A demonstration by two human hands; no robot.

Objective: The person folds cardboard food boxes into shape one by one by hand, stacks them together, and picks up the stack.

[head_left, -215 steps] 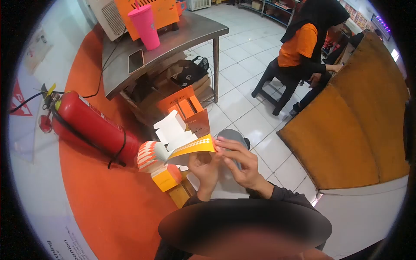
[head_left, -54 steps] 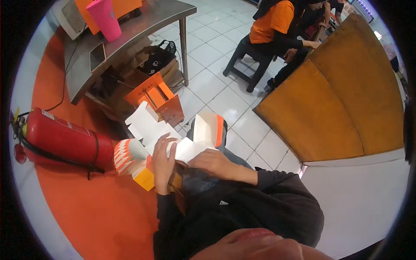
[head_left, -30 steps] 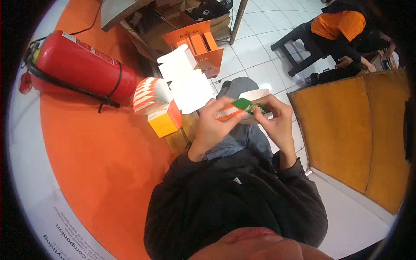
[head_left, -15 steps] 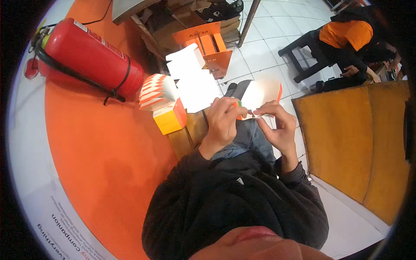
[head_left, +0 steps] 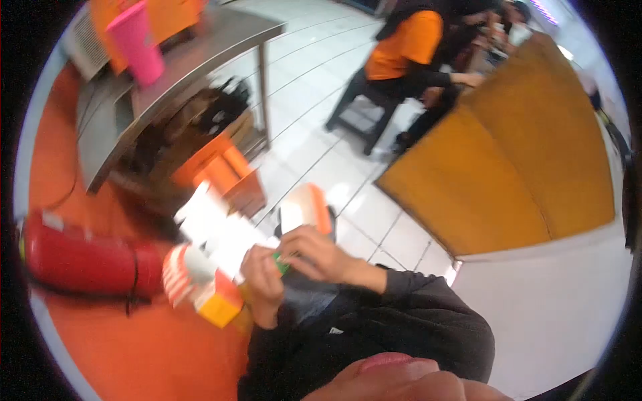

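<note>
Above my lap, my left hand (head_left: pixel 263 277) and my right hand (head_left: pixel 317 255) are close together, fingers closed on a printed paperboard piece whose green part (head_left: pixel 281 264) shows between them. Beyond my hands, a white sheet with an orange edge (head_left: pixel 305 208) rises from the same spot; whether it is joined to that piece I cannot tell. White unfolded cartons (head_left: pixel 217 227) lie to the left of my hands. Nearer the wall are a nested stack of orange-and-white striped cartons (head_left: pixel 178 275) and a yellow-and-orange box (head_left: pixel 219 305). The picture is blurred by motion.
A red fire extinguisher (head_left: pixel 90 257) lies at the left by the orange wall. An orange box (head_left: pixel 224 177) stands near a metal table (head_left: pixel 194 57) with a pink tumbler (head_left: pixel 137 47). A person in orange (head_left: pixel 408 47) sits on a black stool (head_left: pixel 364 110) behind a brown panel (head_left: pixel 495 154).
The view has swung, bringing the metal table and pink tumbler back into sight. My hands are closer together, and more of the green part shows than half a second ago.
</note>
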